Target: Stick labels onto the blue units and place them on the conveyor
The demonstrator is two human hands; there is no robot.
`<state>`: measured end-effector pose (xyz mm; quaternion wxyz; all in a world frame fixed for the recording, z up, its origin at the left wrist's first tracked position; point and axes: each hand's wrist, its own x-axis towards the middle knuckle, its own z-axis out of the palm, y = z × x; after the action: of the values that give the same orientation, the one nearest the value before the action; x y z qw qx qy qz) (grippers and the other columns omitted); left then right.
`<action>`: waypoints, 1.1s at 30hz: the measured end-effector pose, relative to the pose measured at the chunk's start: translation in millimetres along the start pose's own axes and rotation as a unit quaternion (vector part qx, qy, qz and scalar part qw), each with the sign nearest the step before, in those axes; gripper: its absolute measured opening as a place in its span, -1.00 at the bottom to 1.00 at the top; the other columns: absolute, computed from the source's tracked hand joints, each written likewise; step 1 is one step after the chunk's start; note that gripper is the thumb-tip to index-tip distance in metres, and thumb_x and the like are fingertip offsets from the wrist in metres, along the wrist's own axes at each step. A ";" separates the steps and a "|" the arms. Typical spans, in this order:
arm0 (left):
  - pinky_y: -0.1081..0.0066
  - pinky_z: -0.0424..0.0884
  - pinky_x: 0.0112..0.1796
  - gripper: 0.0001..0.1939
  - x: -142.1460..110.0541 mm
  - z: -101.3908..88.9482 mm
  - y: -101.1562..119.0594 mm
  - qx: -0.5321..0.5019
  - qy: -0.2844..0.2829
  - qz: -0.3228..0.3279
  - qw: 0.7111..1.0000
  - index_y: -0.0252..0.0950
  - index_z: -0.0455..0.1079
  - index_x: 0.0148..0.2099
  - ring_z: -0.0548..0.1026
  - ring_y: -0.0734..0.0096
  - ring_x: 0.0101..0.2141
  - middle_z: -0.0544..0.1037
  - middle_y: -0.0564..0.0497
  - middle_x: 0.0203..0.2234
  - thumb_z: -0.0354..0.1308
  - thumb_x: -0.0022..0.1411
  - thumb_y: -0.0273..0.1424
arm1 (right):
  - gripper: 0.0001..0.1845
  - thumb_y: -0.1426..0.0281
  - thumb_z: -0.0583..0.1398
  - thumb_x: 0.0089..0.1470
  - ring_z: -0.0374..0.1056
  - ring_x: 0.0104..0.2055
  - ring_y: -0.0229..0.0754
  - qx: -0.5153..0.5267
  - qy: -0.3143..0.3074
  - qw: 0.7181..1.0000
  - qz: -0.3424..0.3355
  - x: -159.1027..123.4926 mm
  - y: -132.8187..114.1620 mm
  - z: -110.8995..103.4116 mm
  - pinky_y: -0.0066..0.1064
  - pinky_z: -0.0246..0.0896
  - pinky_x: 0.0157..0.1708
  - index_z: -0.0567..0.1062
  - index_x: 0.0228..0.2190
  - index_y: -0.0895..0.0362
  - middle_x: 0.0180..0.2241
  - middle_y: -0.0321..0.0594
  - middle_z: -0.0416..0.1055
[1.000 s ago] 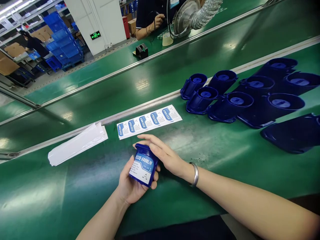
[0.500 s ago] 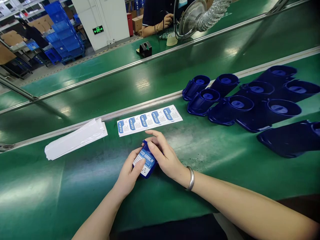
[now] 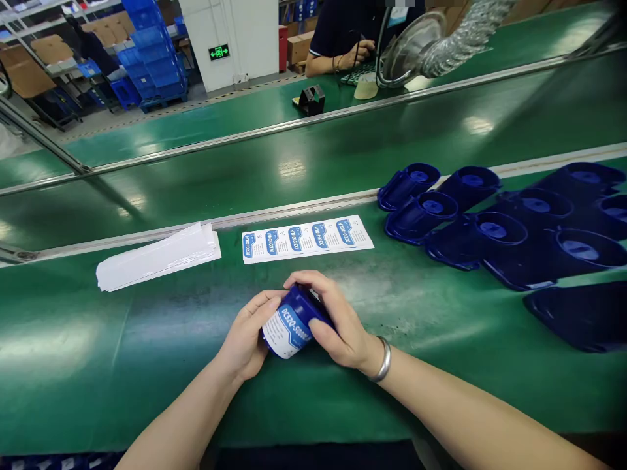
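Between both hands I hold a dark blue plastic housing (image 3: 300, 303), tilted, with a blue-and-white label on its curved side. My left hand (image 3: 249, 329) is closed on its left edge. My right hand (image 3: 337, 323) wraps over its right side, the thumb pressed beside the label; part of the housing is hidden behind those fingers. Just beyond my hands lies a sheet of blue-and-white labels (image 3: 307, 239) on the green work surface (image 3: 196, 339). A metal bangle (image 3: 385, 359) circles my right wrist.
Several similar blue housings (image 3: 494, 228) stand at the right. A fanned stack of white paper strips (image 3: 157, 258) lies left of the labels. A metal rail (image 3: 245, 136) crosses behind. Across it, a person's hand (image 3: 360, 52) is near a flexible duct (image 3: 465, 39) and a small black holder (image 3: 311, 101).
The housing has been turned in my hands, so its label shows more fully. My right hand has shifted down around its side. The whole view has shifted and tilted slightly.
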<state>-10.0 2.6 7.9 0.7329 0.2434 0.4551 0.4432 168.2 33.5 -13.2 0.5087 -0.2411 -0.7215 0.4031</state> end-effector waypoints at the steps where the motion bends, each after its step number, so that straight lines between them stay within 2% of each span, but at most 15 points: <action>1: 0.44 0.40 -0.25 -0.75 0.6 -0.3 0.1 -0.016 0.004 -0.018 1.000 -0.28 0.55 -0.12 0.49 0.39 -0.28 0.56 -0.02 -0.27 0.30 0.26 -0.21 | -0.48 0.06 0.02 0.39 0.30 0.07 0.12 -0.011 -0.014 1.000 -0.025 0.3 -1.4 0.7 0.08 0.24 0.09 0.21 0.24 0.02 0.05 -0.02 0.32; 3: 0.42 0.41 -0.22 -0.75 0.8 -0.1 0.0 -0.028 -0.004 -0.032 0.999 -0.28 0.54 -0.13 0.49 0.39 -0.27 0.56 -0.02 -0.27 0.33 0.23 -0.23 | -0.48 0.05 0.02 0.39 0.28 0.07 0.16 -0.034 -0.032 0.997 -0.056 0.8 -3.3 2.5 0.12 0.24 0.08 0.22 0.24 0.02 0.04 -0.02 0.33; 5: 0.40 0.41 -0.19 -0.74 0.0 0.7 0.1 -0.016 -0.013 -0.020 1.000 -0.26 0.54 -0.11 0.49 0.37 -0.23 0.55 -0.02 -0.25 0.33 0.23 -0.23 | -0.48 0.06 0.00 0.39 0.27 0.08 0.17 -0.050 -0.038 0.996 -0.057 0.8 -4.3 4.4 0.14 0.23 0.08 0.22 0.24 0.01 0.04 -0.02 0.33; 8: 0.42 0.39 -0.15 -0.77 -2.5 2.0 0.6 0.031 -0.024 0.030 0.999 -0.22 0.52 -0.13 0.46 0.38 -0.21 0.52 0.03 -0.26 0.34 0.23 -0.23 | -0.51 0.08 -0.01 0.40 0.28 0.06 0.17 -0.064 -0.040 0.996 -0.045 0.2 -5.3 6.1 0.12 0.24 0.06 0.23 0.23 0.01 0.03 -0.02 0.33; 12: 0.36 0.36 -0.06 -0.77 -5.8 2.3 -0.8 0.132 -0.036 0.104 0.985 -0.20 0.48 -0.11 0.46 0.28 -0.11 0.52 0.02 -0.20 0.31 0.24 -0.22 | -0.56 0.12 -0.03 0.42 0.28 0.05 0.15 -0.080 -0.029 0.996 -0.019 -1.9 -7.4 7.0 0.08 0.27 0.03 0.27 0.20 0.02 0.02 -0.02 0.32; 16: 0.30 0.37 -0.08 -0.66 -6.9 2.6 -6.8 0.235 -0.040 0.157 0.958 -0.17 0.43 0.01 0.49 0.19 -0.10 0.54 -0.03 -0.13 0.32 0.21 -0.23 | -0.58 0.18 -0.02 0.43 0.28 0.06 0.10 -0.066 -0.002 0.997 0.026 -5.9 -7.2 9.2 0.05 0.25 0.06 0.24 0.23 0.02 0.04 -0.04 0.30; 20: 0.22 0.37 -0.10 -0.48 -5.4 6.2 -11.2 0.365 0.017 0.195 0.910 -0.16 0.43 0.09 0.51 0.06 -0.12 0.55 -0.09 -0.08 0.41 0.08 -0.27 | -0.56 0.21 0.02 0.43 0.29 0.08 0.07 -0.056 0.018 0.995 0.086 -10.4 -7.0 12.6 0.02 0.24 0.09 0.19 0.25 0.02 0.06 -0.03 0.30; 25: 0.16 0.37 -0.11 -0.39 -1.4 4.2 -14.2 0.435 0.022 0.228 0.871 -0.18 0.44 0.14 0.51 -0.08 -0.09 0.57 -0.15 -0.08 0.42 0.01 -0.31 | -0.53 0.18 0.06 0.41 0.28 0.10 0.06 -0.071 0.028 0.989 0.127 -10.8 -11.2 16.0 -0.01 0.22 0.11 0.17 0.25 0.03 0.07 -0.04 0.29; 27: 0.16 0.39 -0.14 -0.36 0.7 0.1 -14.5 0.437 0.018 0.234 0.868 -0.18 0.45 0.13 0.51 -0.05 -0.14 0.57 -0.13 -0.14 0.45 -0.04 -0.32 | -0.50 0.16 0.09 0.40 0.27 0.13 0.06 -0.087 0.022 0.984 0.153 -9.5 -10.7 15.1 -0.02 0.21 0.13 0.16 0.26 0.03 0.10 -0.03 0.28; 29: 0.16 0.41 -0.10 -0.34 2.2 -3.3 -12.8 0.420 0.016 0.228 0.878 -0.19 0.46 0.12 0.51 -0.01 -0.14 0.56 -0.12 -0.12 0.48 -0.07 -0.28 | -0.47 0.11 0.10 0.38 0.25 0.16 0.06 -0.096 0.011 0.979 0.182 -9.5 -8.3 11.9 -0.04 0.20 0.15 0.17 0.26 0.03 0.12 -0.04 0.27; 31: 0.15 0.43 -0.02 -0.36 2.2 -3.4 -10.1 0.401 0.008 0.204 0.893 -0.22 0.44 0.14 0.52 0.02 -0.06 0.56 -0.13 -0.05 0.44 0.01 -0.19 | -0.47 0.07 0.10 0.38 0.27 0.15 0.07 -0.100 0.007 0.975 0.197 -12.4 -5.7 6.7 -0.06 0.21 0.14 0.21 0.24 0.03 0.11 -0.05 0.30; 33: 0.14 0.44 0.04 -0.39 0.9 -0.1 -8.6 0.406 -0.010 0.194 0.893 -0.26 0.41 0.17 0.53 0.06 -0.01 0.56 -0.15 0.01 0.36 0.14 -0.12 | -0.48 0.05 0.09 0.38 0.31 0.12 0.07 -0.112 0.015 0.974 0.194 -16.9 -3.5 1.3 -0.08 0.24 0.11 0.27 0.22 0.03 0.08 -0.07 0.34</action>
<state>-6.3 -0.8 0.9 0.4743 0.6077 0.5318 0.3507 173.4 18.4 -19.6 0.4011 -0.4378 -0.6940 0.4071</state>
